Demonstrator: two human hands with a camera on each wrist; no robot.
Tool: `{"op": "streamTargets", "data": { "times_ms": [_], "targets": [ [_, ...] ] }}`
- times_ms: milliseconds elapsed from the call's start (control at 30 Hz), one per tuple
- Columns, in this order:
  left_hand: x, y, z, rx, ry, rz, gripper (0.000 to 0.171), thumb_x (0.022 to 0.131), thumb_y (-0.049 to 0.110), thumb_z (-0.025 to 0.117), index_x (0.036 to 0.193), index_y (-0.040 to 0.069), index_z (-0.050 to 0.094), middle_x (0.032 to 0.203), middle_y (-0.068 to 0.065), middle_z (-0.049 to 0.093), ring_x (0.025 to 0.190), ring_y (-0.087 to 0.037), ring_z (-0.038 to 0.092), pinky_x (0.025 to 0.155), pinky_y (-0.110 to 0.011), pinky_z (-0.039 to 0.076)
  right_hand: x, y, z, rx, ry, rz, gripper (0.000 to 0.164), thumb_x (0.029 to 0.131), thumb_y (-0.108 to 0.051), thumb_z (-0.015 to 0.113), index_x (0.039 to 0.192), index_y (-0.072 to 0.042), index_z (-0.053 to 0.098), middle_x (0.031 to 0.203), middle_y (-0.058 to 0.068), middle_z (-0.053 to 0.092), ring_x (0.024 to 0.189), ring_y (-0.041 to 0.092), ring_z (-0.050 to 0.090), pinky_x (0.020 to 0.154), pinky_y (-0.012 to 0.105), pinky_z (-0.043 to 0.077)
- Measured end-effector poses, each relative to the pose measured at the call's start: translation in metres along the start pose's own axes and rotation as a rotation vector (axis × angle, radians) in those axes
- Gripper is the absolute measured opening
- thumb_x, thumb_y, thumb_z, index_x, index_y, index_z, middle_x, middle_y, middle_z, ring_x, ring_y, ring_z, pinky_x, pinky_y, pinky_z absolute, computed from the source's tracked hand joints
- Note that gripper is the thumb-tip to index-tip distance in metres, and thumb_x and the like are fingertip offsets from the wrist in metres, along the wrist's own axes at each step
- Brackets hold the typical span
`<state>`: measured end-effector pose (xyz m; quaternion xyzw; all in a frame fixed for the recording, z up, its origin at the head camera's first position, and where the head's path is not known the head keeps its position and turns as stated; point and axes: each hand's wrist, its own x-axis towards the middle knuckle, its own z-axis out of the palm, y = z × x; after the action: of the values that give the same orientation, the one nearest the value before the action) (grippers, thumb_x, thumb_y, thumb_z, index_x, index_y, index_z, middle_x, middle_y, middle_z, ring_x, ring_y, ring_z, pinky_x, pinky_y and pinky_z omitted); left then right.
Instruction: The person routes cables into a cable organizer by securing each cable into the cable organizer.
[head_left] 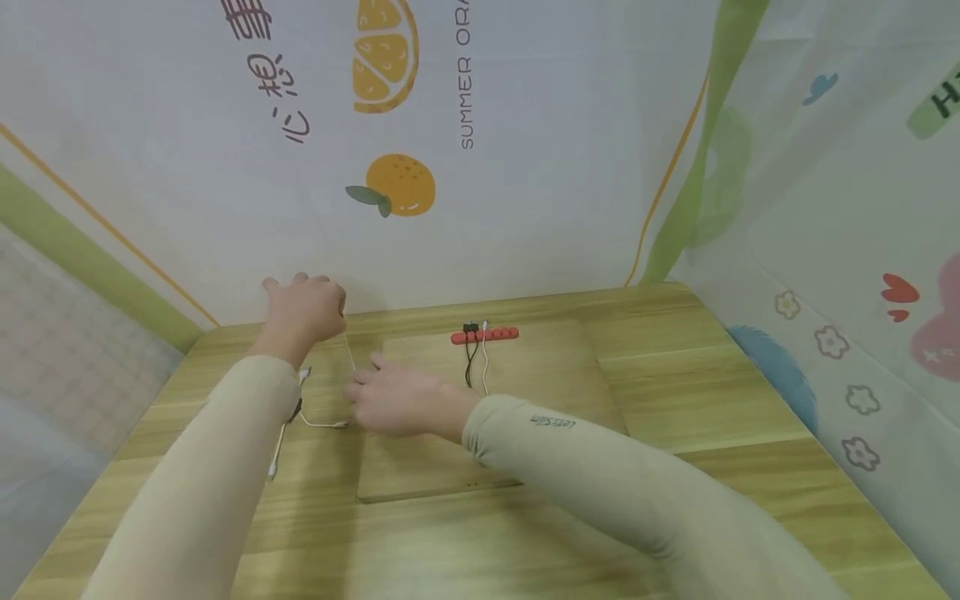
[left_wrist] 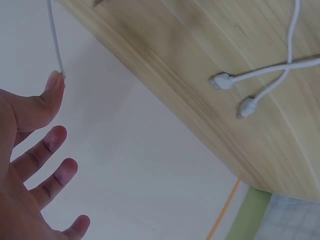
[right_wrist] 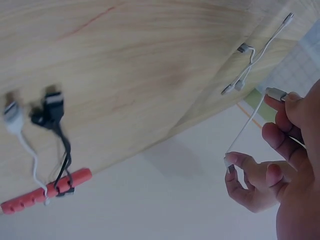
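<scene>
A short white charging cable stretches between my two hands. My left hand, raised near the table's back edge, pinches one end between thumb and finger. In the right wrist view that end's small plug shows at the fingertips. My right hand, over the left part of the wooden board, pinches the cable's other plug. Beyond it, a red cable holder lies along the board's far side, with a black cable and a white cable set in its slots.
Loose white cables lie crossed on the table left of the board, beside my left forearm. A white printed cloth hangs behind the table's back edge, and another cloth hangs along the right side.
</scene>
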<state>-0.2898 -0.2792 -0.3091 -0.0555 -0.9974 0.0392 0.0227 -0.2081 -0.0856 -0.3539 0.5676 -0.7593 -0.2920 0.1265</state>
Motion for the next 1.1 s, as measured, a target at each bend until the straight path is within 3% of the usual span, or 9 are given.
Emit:
{"op": "streamTargets", "data": {
  "times_ms": [167,333,567,833,967,1100],
  "targets": [
    [0.004,0.019,-0.005,0.002,0.03,-0.012,0.015,0.092,0.016,0.065,0.103,0.013,0.076,0.116,-0.014,0.068,0.118,-0.045,0.053,0.109,-0.091,0.018,-0.015,0.008,0.002,-0.037,0.029,0.021,0.031,0.114,-0.034,0.046,0.124,-0.031,0.075,0.138,-0.01,0.064,0.127,0.013,0.059,0.111,0.04,0.045],
    [0.01,0.035,-0.005,0.002,0.077,-0.015,0.019,0.093,0.017,0.067,0.109,0.012,0.075,0.121,-0.015,0.067,0.121,-0.047,0.053,0.112,-0.091,0.017,-0.032,0.016,0.005,-0.036,0.029,0.034,0.032,0.114,-0.029,0.045,0.128,-0.026,0.074,0.141,-0.007,0.064,0.132,0.015,0.059,0.115,0.043,0.046],
    [0.016,0.062,-0.01,0.006,0.103,0.018,0.013,0.095,0.016,0.063,0.102,0.012,0.073,0.115,-0.014,0.066,0.12,-0.046,0.054,0.113,-0.088,0.02,-0.057,0.021,0.013,-0.071,0.039,0.053,0.03,0.114,-0.03,0.047,0.126,-0.025,0.074,0.135,-0.006,0.066,0.133,0.016,0.061,0.112,0.04,0.049],
    [0.027,0.095,-0.008,0.013,0.181,0.03,0.01,0.095,0.018,0.066,0.1,0.014,0.072,0.108,-0.01,0.065,0.118,-0.042,0.055,0.114,-0.084,0.024,-0.079,0.024,0.021,-0.081,0.041,0.08,0.026,0.113,-0.028,0.051,0.117,-0.023,0.076,0.125,-0.007,0.066,0.11,0.014,0.06,0.097,0.036,0.046],
    [0.034,0.114,-0.002,0.017,0.209,0.038,0.013,0.096,0.017,0.065,0.105,0.014,0.073,0.11,-0.01,0.066,0.118,-0.041,0.057,0.114,-0.083,0.027,-0.09,0.025,0.027,-0.091,0.049,0.107,0.025,0.112,-0.026,0.053,0.115,-0.023,0.077,0.125,-0.007,0.067,0.111,0.015,0.062,0.103,0.039,0.049],
    [0.039,0.128,0.004,0.038,0.193,0.047,0.02,0.097,0.02,0.067,0.116,0.016,0.073,0.117,-0.01,0.067,0.122,-0.04,0.057,0.115,-0.081,0.028,-0.1,0.023,0.031,-0.085,0.056,0.128,0.022,0.11,-0.024,0.055,0.114,-0.023,0.077,0.128,-0.005,0.069,0.116,0.017,0.065,0.107,0.043,0.051]
  ]
}}
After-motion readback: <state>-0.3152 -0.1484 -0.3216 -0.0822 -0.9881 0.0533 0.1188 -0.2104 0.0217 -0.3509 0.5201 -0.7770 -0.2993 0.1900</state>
